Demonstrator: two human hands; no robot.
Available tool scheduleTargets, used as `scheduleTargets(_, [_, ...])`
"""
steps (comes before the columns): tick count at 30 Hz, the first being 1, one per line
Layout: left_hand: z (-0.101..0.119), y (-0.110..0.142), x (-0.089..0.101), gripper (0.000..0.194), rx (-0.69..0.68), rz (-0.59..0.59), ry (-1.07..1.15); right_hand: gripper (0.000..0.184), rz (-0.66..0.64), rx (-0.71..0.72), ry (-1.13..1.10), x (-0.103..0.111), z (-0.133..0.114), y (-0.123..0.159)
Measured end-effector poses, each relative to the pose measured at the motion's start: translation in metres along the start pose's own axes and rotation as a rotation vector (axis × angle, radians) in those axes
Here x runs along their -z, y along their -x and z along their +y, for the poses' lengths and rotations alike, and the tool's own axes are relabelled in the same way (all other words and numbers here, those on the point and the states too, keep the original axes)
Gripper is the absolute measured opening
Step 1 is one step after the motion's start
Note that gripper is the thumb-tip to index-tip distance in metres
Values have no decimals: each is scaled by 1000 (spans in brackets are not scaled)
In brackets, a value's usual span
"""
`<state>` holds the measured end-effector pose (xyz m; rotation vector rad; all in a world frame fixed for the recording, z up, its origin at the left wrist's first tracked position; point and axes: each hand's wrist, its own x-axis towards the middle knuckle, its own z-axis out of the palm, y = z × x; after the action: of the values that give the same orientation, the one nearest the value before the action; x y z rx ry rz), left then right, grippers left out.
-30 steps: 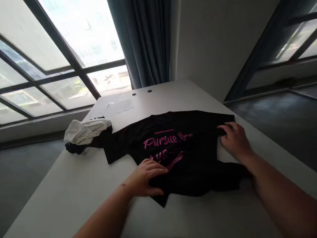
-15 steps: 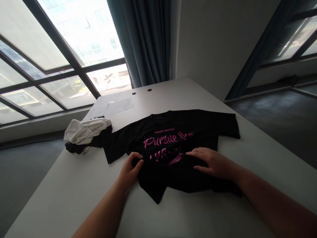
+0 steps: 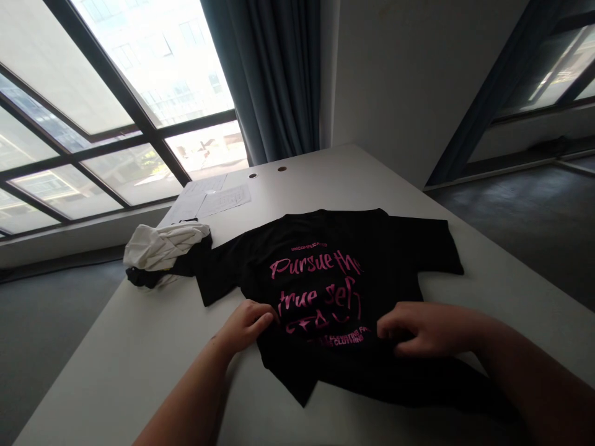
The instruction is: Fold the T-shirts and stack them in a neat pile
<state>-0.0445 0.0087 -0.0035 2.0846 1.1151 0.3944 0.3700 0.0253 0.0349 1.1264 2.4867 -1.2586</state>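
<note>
A black T-shirt (image 3: 320, 359) with pink lettering lies spread on the white table, its sleeves out to both sides and its lower part toward me. The print reads "Pursue the true self", with smaller lines above and below. At the shirt's left side, my left hand (image 3: 248, 323) is closed on the edge of the cloth, thumb against bent fingers. My right hand (image 3: 421, 328) rests over the right side with fingers curled down, closed on the fabric; the fingertips are partly hidden. The near hem hangs in loose folds, and its right end runs under my right forearm.
A heap of white and black clothing (image 3: 165, 248) sits at the table's left edge. Printed papers (image 3: 225, 201) lie beyond it, near two round cable holes at the far end. A window, a blue curtain (image 3: 281, 80) and a wall stand behind the white table (image 3: 153, 353).
My right hand has moved right and toward me, its fingers now curled. The shirt's lower part is pulled out nearer to me, and more of the pink print shows. My left hand shifted slightly nearer.
</note>
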Motion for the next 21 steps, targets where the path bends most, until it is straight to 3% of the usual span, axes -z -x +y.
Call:
scheduleTargets(5, [-7, 7, 12, 84, 75, -24, 215, 45, -99, 53, -146, 12, 4, 7])
scheduleTargets(8, [-14, 13, 19, 95, 175, -148, 506, 57, -154, 129, -299, 17, 11, 7])
scheduleTargets(10, [-13, 13, 24, 99, 232, -244, 613, 58, -79, 164, -361, 17, 20, 1])
scheduleTargets(11, [-10, 12, 27, 98, 258, -254, 599, 56, 29, 172, -354, 16, 26, -5])
scheduleTargets(14, [3, -6, 32, 76, 322, -88, 221, 47, 505, 167, -156, 8, 51, -30])
scheduleTargets(16, [10, -28, 32, 57, 318, 97, -174, 47, 671, 153, 41, 0, 68, -48])
scheduleTargets(19, [4, -74, 29, 48, 335, 251, -530, 56, 592, 104, 257, -10, 86, -67])
scheduleTargets(21, [-10, -109, 27, 55, 432, 289, -638, 57, 523, 67, 335, -14, 92, -71])
